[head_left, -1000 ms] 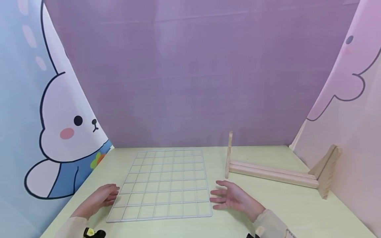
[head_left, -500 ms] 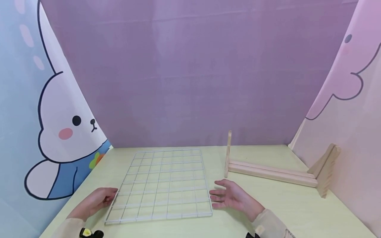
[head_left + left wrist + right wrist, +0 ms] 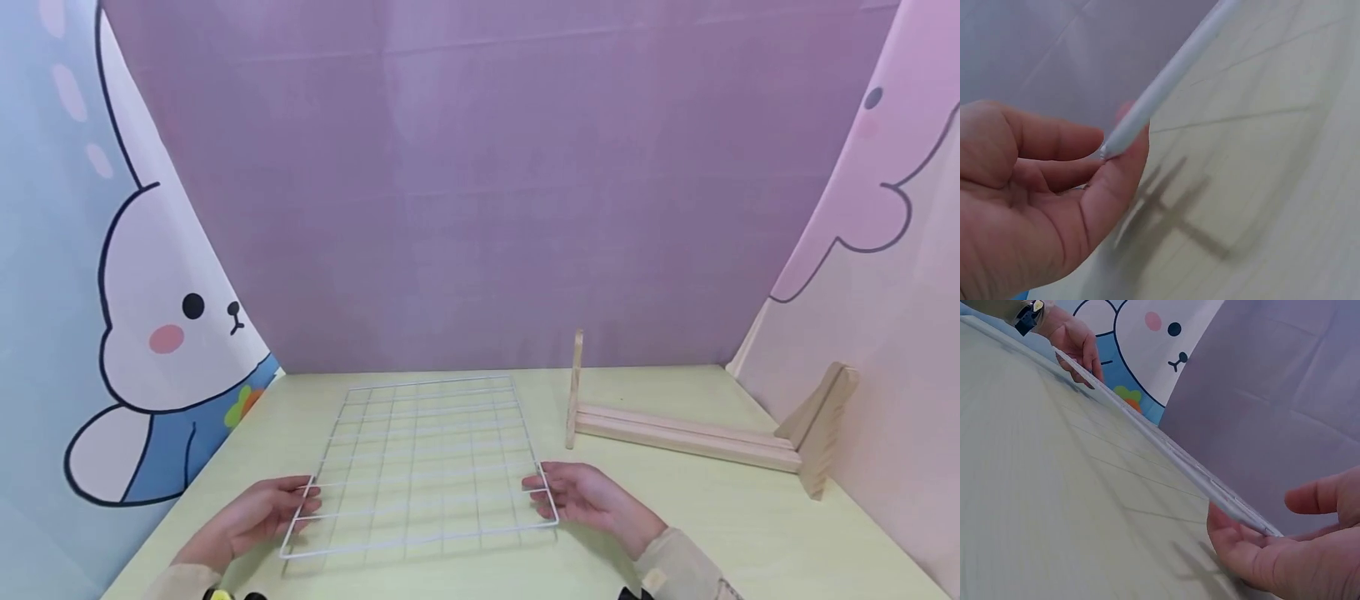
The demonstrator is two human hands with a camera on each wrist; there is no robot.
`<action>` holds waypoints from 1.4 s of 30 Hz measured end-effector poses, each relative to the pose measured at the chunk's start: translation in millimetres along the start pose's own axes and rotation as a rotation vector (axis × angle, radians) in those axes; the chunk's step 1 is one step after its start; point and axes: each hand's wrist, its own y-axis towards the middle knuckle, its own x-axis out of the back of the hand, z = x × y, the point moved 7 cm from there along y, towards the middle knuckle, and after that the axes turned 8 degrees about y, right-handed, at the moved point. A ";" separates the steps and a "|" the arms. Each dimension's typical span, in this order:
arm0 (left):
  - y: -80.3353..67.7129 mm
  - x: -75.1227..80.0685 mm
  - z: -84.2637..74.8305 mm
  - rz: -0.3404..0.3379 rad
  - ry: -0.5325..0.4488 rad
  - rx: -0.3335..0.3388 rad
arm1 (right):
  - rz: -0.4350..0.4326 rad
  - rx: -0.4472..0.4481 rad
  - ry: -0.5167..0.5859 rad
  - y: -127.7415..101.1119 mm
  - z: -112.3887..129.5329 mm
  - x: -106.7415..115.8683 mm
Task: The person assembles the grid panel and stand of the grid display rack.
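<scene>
Here, from the head view, a white wire grid panel (image 3: 423,462) is held over the pale green tabletop (image 3: 675,517) between both hands, its near edge raised off the surface and its far edge lower, close to the back of the tabletop. The left hand (image 3: 255,515) has its grip on the panel's left edge near the front corner, fingers curled round the wire. The right hand (image 3: 585,493) grips the right edge opposite, fingertips on the wire. To the right of the panel a wooden stand (image 3: 697,433) lies on the tabletop: long slats with an upright piece at each end. A purple backdrop (image 3: 480,183) hangs behind, with a cartoon rabbit curtain (image 3: 150,325) on the left side.

In the left wrist view, the left hand (image 3: 1041,206) pinches the panel's white wire (image 3: 1166,78) between the thumb and the curled fingers; the wire's shadow falls on the tabletop below.

In the right wrist view, the right hand (image 3: 1291,550) holds the panel's edge (image 3: 1166,456) seen end-on, the thumb under the wire and a finger above it. At the far end the left hand (image 3: 1075,347) grips the other side.
</scene>
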 end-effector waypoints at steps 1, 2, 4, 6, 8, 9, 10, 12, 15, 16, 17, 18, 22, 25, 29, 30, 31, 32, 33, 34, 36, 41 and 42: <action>0.2 -2.1 0.3 0.005 -0.027 -0.004 | 0.004 0.005 -0.002 -0.3 0.4 0.3; 0.6 -4.0 0.4 0.010 -0.053 -0.009 | 0.010 0.009 -0.001 -0.6 0.8 0.4; 1.8 -8.1 0.7 0.027 -0.089 -0.027 | 0.025 0.015 0.009 -1.5 1.6 0.0; 3.0 -12.5 1.1 0.047 -0.133 -0.043 | 0.042 0.015 0.029 -2.3 2.0 -1.3; 4.4 -16.9 1.7 0.068 -0.181 -0.054 | 0.057 0.010 0.053 -2.8 2.3 -2.7; 5.0 -19.0 2.3 0.074 -0.209 -0.054 | 0.063 0.009 0.066 -2.9 2.5 -3.3; 5.8 -20.9 2.6 0.077 -0.240 -0.055 | 0.067 0.008 0.076 -3.0 2.8 -3.9; 7.1 -24.8 2.8 0.082 -0.293 -0.064 | 0.080 0.005 0.098 -3.2 3.1 -5.4; 8.1 -31.8 0.7 0.112 -0.359 -0.099 | 0.107 0.000 0.126 -3.1 3.4 -8.8; 8.1 -34.4 -0.5 0.125 -0.379 -0.114 | 0.116 -0.002 0.134 -3.2 3.2 -9.9; 7.9 -37.3 -1.9 0.138 -0.395 -0.131 | 0.124 -0.004 0.141 -3.3 3.0 -10.8; 7.8 -39.7 -3.0 0.145 -0.409 -0.144 | 0.131 -0.004 0.147 -3.3 2.6 -11.5; 7.9 -46.8 -5.6 0.132 -0.436 -0.170 | 0.134 0.008 0.167 -2.4 0.7 -10.3; 9.4 -48.7 -4.7 0.109 -0.439 -0.177 | 0.116 0.015 0.173 -0.8 -0.8 -7.8; 12.2 -48.9 -1.4 0.071 -0.455 -0.156 | 0.087 0.026 0.161 1.5 -2.8 -5.0; 12.9 -48.9 -0.8 0.066 -0.457 -0.152 | 0.082 0.030 0.159 2.2 -3.5 -4.2; 13.6 -48.4 0.2 0.045 -0.460 -0.140 | 0.076 0.035 0.158 2.5 -3.9 -3.8; 14.3 -48.0 1.3 0.030 -0.458 -0.131 | 0.070 0.039 0.155 3.0 -4.4 -3.3; 14.9 -47.8 1.7 0.025 -0.458 -0.132 | 0.064 0.041 0.155 3.4 -4.9 -3.1; 15.3 -47.8 2.5 0.017 -0.454 -0.129 | 0.061 0.042 0.153 3.5 -5.0 -3.3; 16.1 -47.4 3.7 0.012 -0.459 -0.135 | 0.053 0.041 0.158 3.3 -5.3 -3.2; 16.1 -47.8 4.8 0.039 -0.519 -0.166 | 0.037 0.036 0.158 2.1 -4.2 -3.7; 16.0 -48.3 4.6 0.049 -0.531 -0.175 | 0.034 0.037 0.158 1.7 -3.7 -3.8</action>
